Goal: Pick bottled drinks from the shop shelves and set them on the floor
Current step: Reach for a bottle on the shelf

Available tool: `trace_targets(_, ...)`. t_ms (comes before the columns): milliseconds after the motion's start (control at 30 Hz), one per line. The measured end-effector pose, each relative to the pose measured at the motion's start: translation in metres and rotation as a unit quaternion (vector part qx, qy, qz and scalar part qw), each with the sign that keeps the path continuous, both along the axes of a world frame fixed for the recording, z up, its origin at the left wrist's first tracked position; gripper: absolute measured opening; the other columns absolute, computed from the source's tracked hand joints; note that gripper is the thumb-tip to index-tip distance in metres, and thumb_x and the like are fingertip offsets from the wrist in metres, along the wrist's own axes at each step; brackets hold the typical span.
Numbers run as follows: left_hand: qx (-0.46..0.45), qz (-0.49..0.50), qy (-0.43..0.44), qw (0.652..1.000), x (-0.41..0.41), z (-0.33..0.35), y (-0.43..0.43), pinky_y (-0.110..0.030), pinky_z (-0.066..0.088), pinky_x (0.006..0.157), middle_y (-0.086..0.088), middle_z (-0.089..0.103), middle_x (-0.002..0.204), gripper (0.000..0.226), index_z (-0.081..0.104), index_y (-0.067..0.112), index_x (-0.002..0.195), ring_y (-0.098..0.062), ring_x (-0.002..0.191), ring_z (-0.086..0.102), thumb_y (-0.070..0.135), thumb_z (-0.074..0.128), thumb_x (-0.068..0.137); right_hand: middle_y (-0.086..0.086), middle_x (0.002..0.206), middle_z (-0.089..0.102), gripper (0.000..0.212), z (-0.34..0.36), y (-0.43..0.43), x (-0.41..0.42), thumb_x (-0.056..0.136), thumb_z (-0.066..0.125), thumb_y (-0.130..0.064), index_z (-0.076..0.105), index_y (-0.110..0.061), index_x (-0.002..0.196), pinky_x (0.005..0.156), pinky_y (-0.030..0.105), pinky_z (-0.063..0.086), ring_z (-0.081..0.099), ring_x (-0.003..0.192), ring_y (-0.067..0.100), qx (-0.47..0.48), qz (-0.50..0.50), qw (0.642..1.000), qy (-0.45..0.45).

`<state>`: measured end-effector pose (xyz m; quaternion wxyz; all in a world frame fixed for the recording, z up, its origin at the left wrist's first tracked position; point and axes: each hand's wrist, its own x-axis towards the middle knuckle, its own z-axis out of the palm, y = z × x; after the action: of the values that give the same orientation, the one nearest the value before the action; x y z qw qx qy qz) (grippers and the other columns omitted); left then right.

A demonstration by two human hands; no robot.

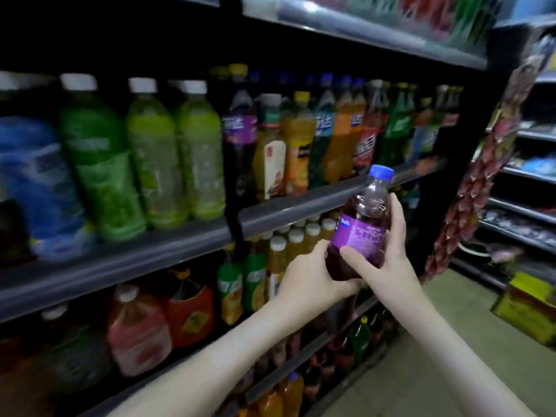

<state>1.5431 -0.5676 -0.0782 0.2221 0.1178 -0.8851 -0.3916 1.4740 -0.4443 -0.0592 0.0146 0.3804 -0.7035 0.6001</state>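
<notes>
Purple-labelled clear plastic bottle [359, 233] of dark drink, with a blue screw cap [381, 172], is held in the air in front of the black drinks shelves [231, 188]. It leans with its cap to the upper right, beside the grey rail [301, 207] of the middle shelf. The right hand [388, 257] wraps the label: its thumb [353, 255] lies across the front and its fingers [397, 212] curl round the far side, a closed grip on the bottle. The left hand [313, 275] cups the base from below, its grip curled under it. Both bare forearms reach up from the lower edge. Behind stand blurred green bottles with white caps [150, 152] and orange soda bottles [340, 136]. A beige floor [436, 341] lies to the right.
</notes>
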Motion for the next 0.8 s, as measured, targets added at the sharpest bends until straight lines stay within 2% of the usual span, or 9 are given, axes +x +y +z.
trace_targets(67, -0.029, -0.003, -0.003, 1.0, -0.044, 0.009, 0.015, -0.036, 0.054, 0.078, 0.007, 0.068, 0.103, 0.059, 0.05, 0.033, 0.113, -0.016, 0.094, 0.064, 0.059, 0.068, 0.064, -0.031, 0.122, 0.054, 0.11, 0.002, 0.018, -0.046, 0.071, 0.078, -0.041, -0.005, -0.067, 0.138, 0.074, -0.002, 0.041, 0.058, 0.099, -0.018, 0.008, -0.026, 1.0, 0.009)
trace_targets(133, -0.054, -0.004, -0.002, 0.999, -0.087, 0.014, 0.029, -0.034, 0.053, 0.073, 0.005, 0.068, 0.1, 0.058, 0.048, 0.033, 0.111, -0.02, 0.092, 0.065, 0.06, 0.065, 0.063, -0.037, 0.119, 0.047, 0.117, 0.002, 0.033, -0.092, 0.072, 0.081, -0.033, -0.011, -0.069, 0.135, 0.069, -0.006, 0.038, 0.055, 0.091, -0.025, 0.013, -0.031, 0.999, 0.021)
trace_targets(267, -0.065, 0.009, -0.009, 0.998, -0.165, 0.017, 0.057, -0.034, 0.052, 0.07, 0.004, 0.069, 0.098, 0.066, 0.045, 0.032, 0.111, -0.021, 0.091, 0.066, 0.067, 0.056, 0.057, -0.039, 0.13, 0.04, 0.117, 0.005, 0.059, -0.177, 0.071, 0.082, -0.031, -0.007, -0.067, 0.137, 0.073, -0.007, 0.035, 0.049, 0.103, -0.026, -0.001, -0.004, 0.999, 0.043)
trace_targets(367, -0.064, 0.024, -0.011, 0.998, -0.219, 0.017, 0.079, -0.033, 0.052, 0.07, 0.005, 0.069, 0.099, 0.069, 0.043, 0.032, 0.117, -0.019, 0.09, 0.066, 0.071, 0.055, 0.06, -0.056, 0.111, 0.044, 0.115, 0.004, 0.075, -0.238, 0.071, 0.083, -0.027, -0.002, -0.063, 0.14, 0.072, -0.007, 0.035, 0.051, 0.101, -0.026, -0.011, 0.016, 0.998, 0.065)
trace_targets(500, -0.019, 0.006, -0.036, 0.999, -0.273, 0.019, 0.098, -0.035, 0.054, 0.082, 0.007, 0.067, 0.113, 0.072, 0.036, 0.034, 0.131, -0.011, 0.098, 0.064, 0.065, 0.062, 0.07, -0.057, 0.101, 0.048, 0.116, 0.006, 0.089, -0.307, 0.071, 0.084, -0.022, 0.002, -0.064, 0.14, 0.068, -0.006, 0.037, 0.056, 0.093, -0.023, -0.009, 0.031, 0.998, 0.051)
trace_targets(600, -0.033, 0.026, -0.049, 0.998, -0.286, 0.017, 0.099, -0.026, 0.05, 0.085, 0.009, 0.064, 0.118, 0.067, 0.032, 0.04, 0.133, -0.008, 0.103, 0.061, 0.058, 0.058, 0.074, -0.057, 0.102, 0.047, 0.115, 0.011, 0.088, -0.342, 0.071, 0.085, -0.023, 0.003, -0.061, 0.142, 0.069, -0.006, 0.037, 0.055, 0.094, -0.023, 0.004, 0.068, 0.997, 0.041)
trace_targets(700, -0.049, 0.085, -0.026, 0.995, -0.279, 0.02, 0.086, -0.02, 0.046, 0.083, 0.014, 0.063, 0.117, 0.057, 0.034, 0.045, 0.132, -0.004, 0.102, 0.058, 0.048, 0.053, 0.077, -0.058, 0.105, 0.045, 0.114, 0.02, 0.073, -0.356, 0.07, 0.085, -0.024, 0.005, -0.06, 0.143, 0.073, 0.003, 0.044, 0.053, 0.097, -0.023, 0.009, 0.113, 0.992, 0.05)
trace_targets(800, -0.068, 0.176, 0.006, 0.982, -0.255, 0.024, 0.061, -0.02, 0.043, 0.095, 0.015, 0.056, 0.128, 0.051, 0.039, 0.039, 0.136, -0.001, 0.115, 0.052, 0.042, 0.051, 0.087, -0.058, 0.104, 0.045, 0.113, 0.028, 0.046, -0.351, 0.069, 0.085, -0.03, 0.006, -0.063, 0.142, 0.078, 0.015, 0.038, 0.052, 0.096, -0.024, -0.005, 0.158, 0.986, 0.052)
